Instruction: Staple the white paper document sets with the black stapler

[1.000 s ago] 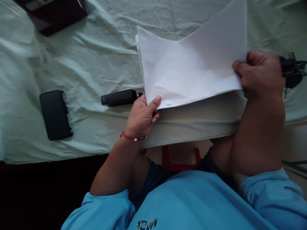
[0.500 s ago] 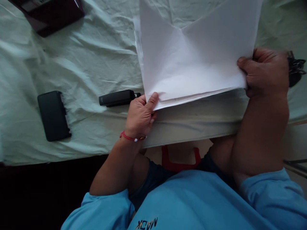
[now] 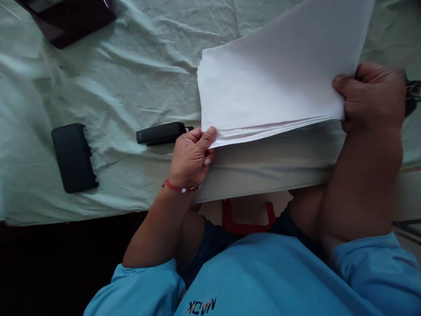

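A stack of white paper sheets is held above the table's near edge. My left hand pinches its near left corner with thumb and fingers. My right hand grips the near right corner, thumb on top. The sheets lie fairly flat together, their near edges slightly fanned. A black stapler lies on the cloth just left of my left hand.
The table wears a wrinkled pale green cloth. A black phone-like case lies at the left, a dark red box at the far left corner, dark keys behind my right hand. The table edge runs above my lap.
The sheets had a bent, raised fold in the middle; now they are flattened into one even stack and tilted lower. My right hand moved slightly right and up. The left hand stayed.
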